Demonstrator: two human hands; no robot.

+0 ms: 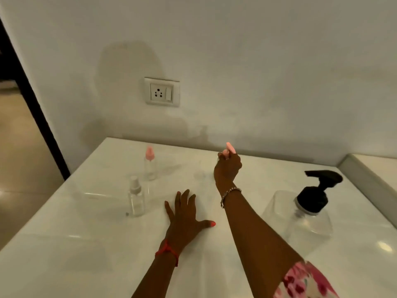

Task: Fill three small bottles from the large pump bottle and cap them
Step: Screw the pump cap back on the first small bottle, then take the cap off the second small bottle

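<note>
Two small clear bottles stand at the left of the white table: one with a pink spray cap farther back, one with a clear cap nearer. The large clear pump bottle with a black pump head stands at the right. My right hand is raised near the table's back and grips a small thing with a pink top, apparently a third small bottle, its body hidden by my fingers. My left hand rests flat on the table, fingers spread, between the small bottles and my right arm.
The table meets a white wall with a socket plate at the back. A raised ledge borders the table's right side. A dark door frame stands at the left. A faint clear round shape lies beside my right hand.
</note>
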